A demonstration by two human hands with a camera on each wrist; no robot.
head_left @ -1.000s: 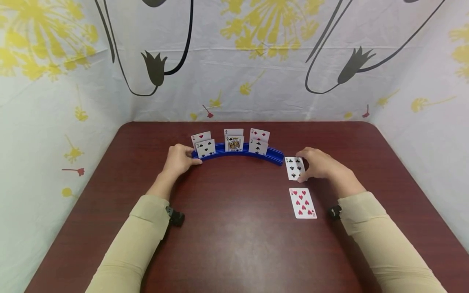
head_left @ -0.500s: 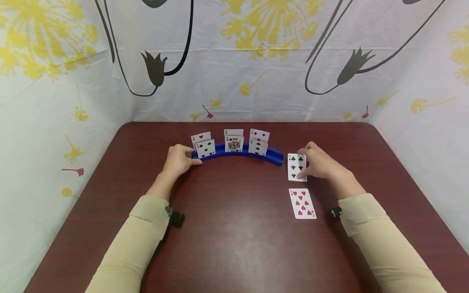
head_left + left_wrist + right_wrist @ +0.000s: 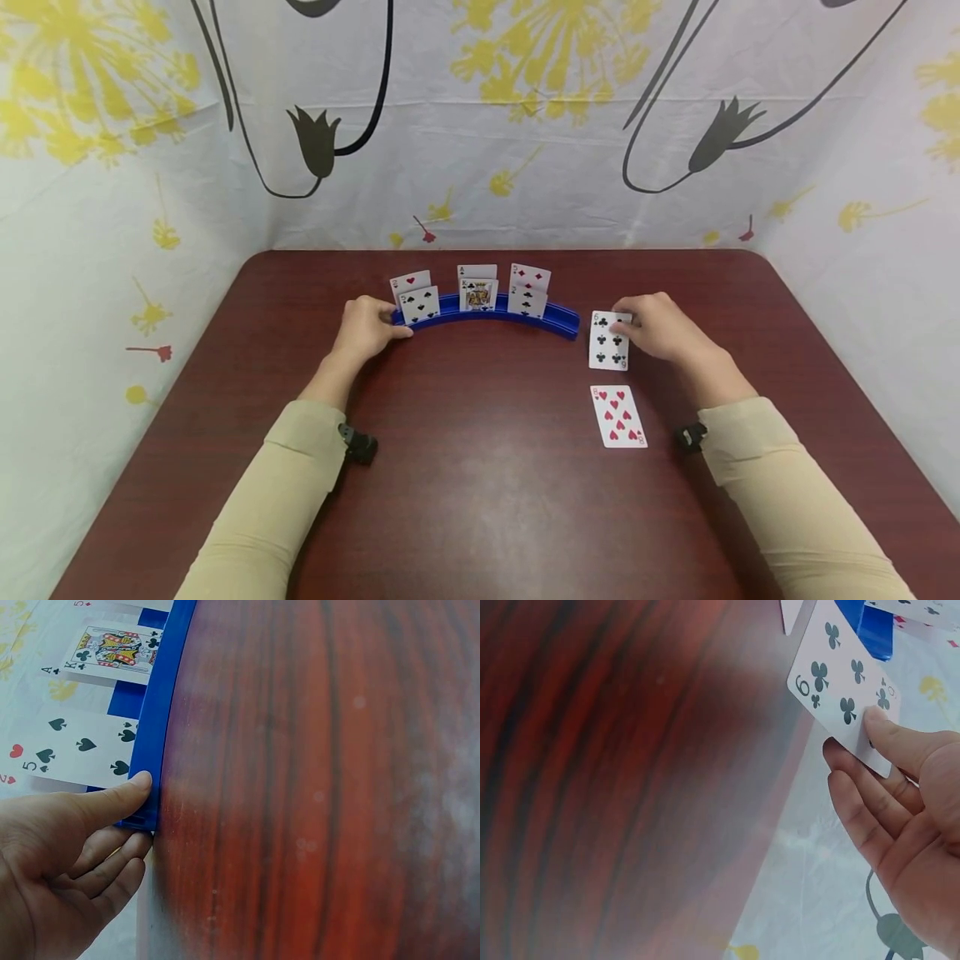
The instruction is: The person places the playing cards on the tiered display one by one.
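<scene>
My left hand (image 3: pixel 367 327) grips the left end of a curved blue card holder (image 3: pixel 564 321), the thumb on its front edge in the left wrist view. Three pairs of playing cards stand in the holder: a five of spades (image 3: pixel 419 306) before a two of hearts (image 3: pixel 410 283), a king of clubs (image 3: pixel 478 295) before an ace (image 3: pixel 477 271), and a black-suited card (image 3: pixel 528 303) before a five of diamonds (image 3: pixel 532 275). Just right of the holder, my right hand (image 3: pixel 660 325) pinches a six of clubs (image 3: pixel 836 682) near its upper right corner, thumb on the face, fingers behind.
An eight of hearts (image 3: pixel 618 417) lies face up on the dark red wooden table (image 3: pixel 480 467), nearer to me than the six of clubs. A white floral cloth (image 3: pixel 480 200) hangs behind the table and at both sides.
The six of clubs has shifted slightly right and is tilted up. My right hand's grip has moved from the card's long side to its upper right corner. My left hand stays put.
</scene>
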